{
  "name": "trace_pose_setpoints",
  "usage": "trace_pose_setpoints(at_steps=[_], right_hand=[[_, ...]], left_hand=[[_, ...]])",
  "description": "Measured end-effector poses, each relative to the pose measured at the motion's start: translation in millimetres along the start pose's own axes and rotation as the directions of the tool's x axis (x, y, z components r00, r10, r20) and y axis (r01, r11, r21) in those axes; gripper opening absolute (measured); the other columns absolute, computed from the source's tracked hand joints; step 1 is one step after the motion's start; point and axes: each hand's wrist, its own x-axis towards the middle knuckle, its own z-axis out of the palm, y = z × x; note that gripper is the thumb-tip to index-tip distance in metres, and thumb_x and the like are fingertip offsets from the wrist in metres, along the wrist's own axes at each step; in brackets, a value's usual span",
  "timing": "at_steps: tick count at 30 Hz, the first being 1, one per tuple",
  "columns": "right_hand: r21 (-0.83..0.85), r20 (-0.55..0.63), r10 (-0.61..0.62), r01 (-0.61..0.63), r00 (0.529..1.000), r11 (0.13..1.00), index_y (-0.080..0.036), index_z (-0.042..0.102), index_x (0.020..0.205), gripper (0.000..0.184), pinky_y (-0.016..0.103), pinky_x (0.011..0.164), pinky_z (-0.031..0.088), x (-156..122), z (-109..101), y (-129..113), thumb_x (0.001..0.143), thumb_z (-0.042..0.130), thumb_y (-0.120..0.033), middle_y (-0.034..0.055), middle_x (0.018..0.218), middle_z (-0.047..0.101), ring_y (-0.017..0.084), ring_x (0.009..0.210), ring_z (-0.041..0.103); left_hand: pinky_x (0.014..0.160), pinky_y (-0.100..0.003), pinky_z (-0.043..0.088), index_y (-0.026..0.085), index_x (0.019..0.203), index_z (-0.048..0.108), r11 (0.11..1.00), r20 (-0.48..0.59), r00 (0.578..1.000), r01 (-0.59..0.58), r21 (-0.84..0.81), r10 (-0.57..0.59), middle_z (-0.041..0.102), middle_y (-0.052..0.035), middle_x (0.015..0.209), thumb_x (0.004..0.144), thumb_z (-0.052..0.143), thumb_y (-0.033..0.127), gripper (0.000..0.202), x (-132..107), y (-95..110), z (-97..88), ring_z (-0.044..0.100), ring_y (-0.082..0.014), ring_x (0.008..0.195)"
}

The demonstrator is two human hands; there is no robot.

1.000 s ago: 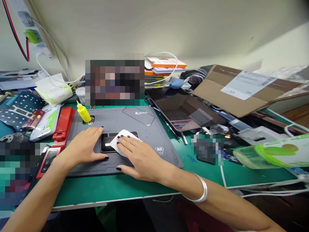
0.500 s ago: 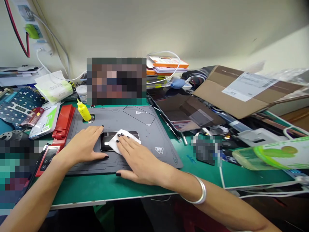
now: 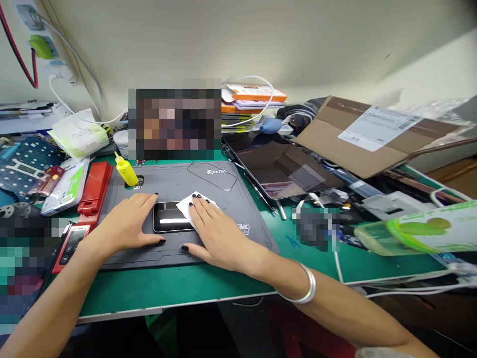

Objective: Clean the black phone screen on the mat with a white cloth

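Note:
A black-screened smartphone (image 3: pixel 171 218) lies flat on a dark grey work mat (image 3: pixel 171 181). My left hand (image 3: pixel 128 221) rests around its left end, with the thumb and fingers spread apart on either side and no clear grip on it. Under the flattened fingers of my right hand (image 3: pixel 219 231) is a white wipe (image 3: pixel 185 205), held against the right part of the screen. That hand and the wipe cover the phone's right end. A yellow dropper bottle (image 3: pixel 127 170) stands near the mat's upper left, beside a cut-out with small metal bits.
A red tool with a display (image 3: pixel 72 243) borders the mat on the left. To the right lie a large dark glass panel (image 3: pixel 279 164), thin tools (image 3: pixel 261 194), a cardboard box (image 3: pixel 372 144) and a green-and-white pack (image 3: pixel 428 226). A pixelated area covers the back.
My right hand has slid the wipe to the right across the phone, baring more of the screen's left and middle. My left hand stays at the left end. The view has shifted slightly.

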Motion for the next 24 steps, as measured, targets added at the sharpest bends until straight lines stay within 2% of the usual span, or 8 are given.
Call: trace_pose_setpoints(at_steps=[4,6,9,12,13,17,18,24], right_hand=[[0.039,0.017,-0.234,0.234,0.972,0.972,0.008,0.038,0.146,0.094,0.054,0.12,0.029,-4,-2,-6,0.091,0.049,-0.068,0.0328,0.156,0.027,0.044,0.147,0.025],[0.058,0.011,-0.276,0.275,0.961,0.96,0.005,0.039,0.147,0.089,0.052,0.12,0.029,-4,-3,-5,0.093,0.046,-0.067,0.0301,0.157,0.027,0.041,0.147,0.026],[0.035,0.023,-0.101,0.1,0.995,0.994,0.006,0.038,0.147,0.085,0.053,0.12,0.03,0,-4,3,0.095,0.047,-0.061,0.0311,0.156,0.028,0.042,0.147,0.027],[-0.008,0.033,0.049,-0.049,0.998,0.999,0.012,0.033,0.147,0.092,0.056,0.119,0.028,2,-3,6,0.093,0.052,-0.06,0.0355,0.155,0.025,0.046,0.146,0.025],[-0.008,0.035,0.027,-0.027,0.999,1.0,0.012,0.033,0.147,0.094,0.057,0.119,0.028,2,-3,5,0.092,0.053,-0.062,0.0361,0.155,0.025,0.047,0.146,0.024],[0.052,0.023,-0.255,0.253,0.967,0.966,0.006,0.037,0.147,0.094,0.055,0.119,0.029,-4,-1,-5,0.092,0.047,-0.069,0.0318,0.156,0.027,0.043,0.147,0.025],[0.057,0.014,-0.275,0.274,0.961,0.96,0.005,0.037,0.148,0.092,0.054,0.119,0.03,-5,-1,-5,0.093,0.045,-0.069,0.0307,0.157,0.027,0.041,0.147,0.026],[0.011,-0.039,-0.001,0.002,0.999,1.0,0.01,0.038,0.145,0.087,0.059,0.117,0.032,0,1,5,0.094,0.051,-0.06,0.0359,0.153,0.03,0.045,0.145,0.028]], left_hand=[[0.104,-0.049,0.046,0.006,0.141,0.043,1.0,0.005,1.0,-0.003,0.005,0.003,0.051,-0.0229,0.143,0.076,0.07,0.061,0.089,0,-1,1.6,0.049,-0.0377,0.131],[0.104,-0.049,0.046,0.006,0.14,0.044,1.0,0.004,1.0,-0.005,0.004,0.005,0.051,-0.0227,0.143,0.076,0.07,0.061,0.089,0,-1,2.0,0.05,-0.0378,0.13],[0.104,-0.049,0.045,0.008,0.141,0.044,1.0,-0.015,1.0,-0.011,-0.002,0.011,0.052,-0.0221,0.143,0.075,0.071,0.062,0.089,-1,-2,2.8,0.051,-0.0379,0.13],[0.104,-0.049,0.046,0.008,0.141,0.043,1.0,-0.03,0.999,-0.022,-0.003,0.022,0.051,-0.0221,0.143,0.076,0.069,0.064,0.089,-1,-2,3.4,0.05,-0.0376,0.13],[0.104,-0.049,0.046,0.008,0.141,0.043,1.0,-0.03,0.999,-0.022,-0.002,0.022,0.051,-0.0222,0.143,0.076,0.069,0.064,0.09,-1,-2,3.5,0.05,-0.0376,0.13],[0.103,-0.048,0.046,0.007,0.141,0.044,1.0,-0.024,1.0,-0.02,0.0,0.02,0.052,-0.0222,0.142,0.076,0.07,0.062,0.088,-1,-1,3.5,0.05,-0.0376,0.13],[0.103,-0.048,0.046,0.008,0.141,0.044,1.0,-0.026,0.999,-0.021,0.0,0.021,0.052,-0.0219,0.142,0.077,0.07,0.062,0.088,-1,-1,3.6,0.05,-0.0374,0.13],[0.105,-0.047,0.045,0.007,0.141,0.044,1.0,-0.036,0.999,-0.026,0.002,0.026,0.051,-0.0224,0.143,0.075,0.07,0.064,0.091,-1,-2,5.2,0.049,-0.0373,0.131]])
